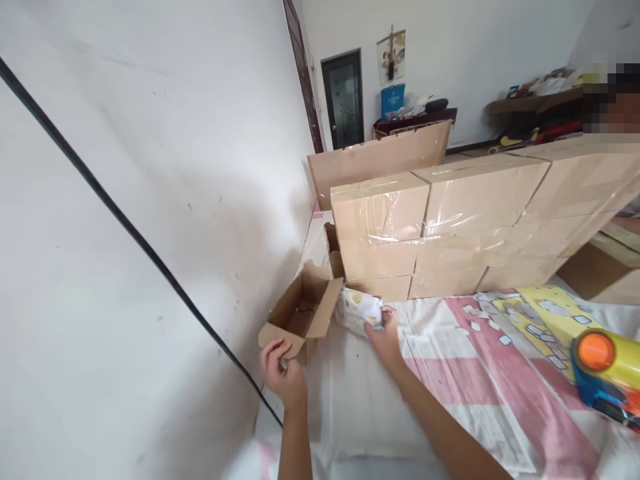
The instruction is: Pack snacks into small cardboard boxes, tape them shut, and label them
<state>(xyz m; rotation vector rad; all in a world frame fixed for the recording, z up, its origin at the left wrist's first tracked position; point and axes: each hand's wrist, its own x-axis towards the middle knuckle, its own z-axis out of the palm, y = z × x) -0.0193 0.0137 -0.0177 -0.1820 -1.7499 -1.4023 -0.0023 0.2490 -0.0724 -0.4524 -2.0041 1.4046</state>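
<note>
An open cardboard box [320, 313] stands by the wall with its flaps up, and something thin and dark red shows inside it. Thumb and fingers of my left hand [284, 373] are closed on the box's near flap. Just right of the box, my right hand [385, 337] grips the right end of a white soft packet [361, 310] with yellowish prints. The packet's left end is close to the box's right flap; whether they touch I cannot tell.
Taped cardboard boxes [420, 233] are stacked like a wall behind. A black cable [125, 227] runs down the white wall at left. On the patterned sheet [450, 380], a yellow and blue toy [607, 367] lies at right. Part of another person [617, 100] shows at upper right.
</note>
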